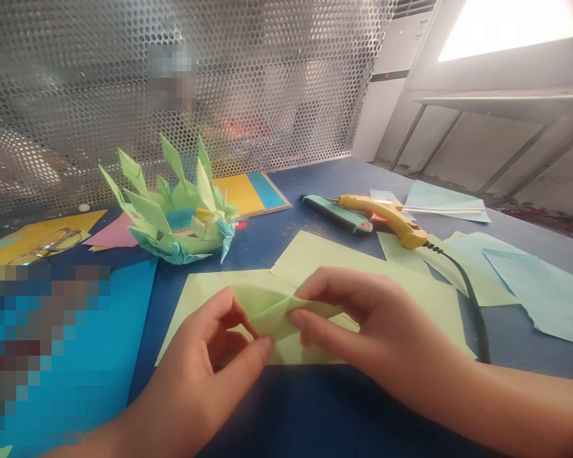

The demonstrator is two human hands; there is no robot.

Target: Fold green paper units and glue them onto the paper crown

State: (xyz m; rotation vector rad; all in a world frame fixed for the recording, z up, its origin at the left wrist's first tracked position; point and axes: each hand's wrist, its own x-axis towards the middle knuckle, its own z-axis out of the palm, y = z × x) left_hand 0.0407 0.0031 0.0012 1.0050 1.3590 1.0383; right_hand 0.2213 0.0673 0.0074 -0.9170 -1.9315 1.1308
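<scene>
A folded piece of light green paper (272, 317) is held between both hands, above the blue table. My left hand (205, 356) pinches its left edge between thumb and fingers. My right hand (358, 318) grips the right part, its thumb pressed on the near face near a crease. Flat light green sheets (410, 292) lie beneath the hands. Behind them to the left stands a ring-shaped paper piece (181, 235) with upright green pointed petals and blue folded parts along its base.
A yellow glue gun (386, 213) with a black cord (472, 292) lies at the right, against a green utility knife (337, 213). Pale blue paper (549, 286) is farther right. A bright blue sheet (119, 324) and glasses (48, 245) are at the left. A perforated metal screen (277, 83) stands behind.
</scene>
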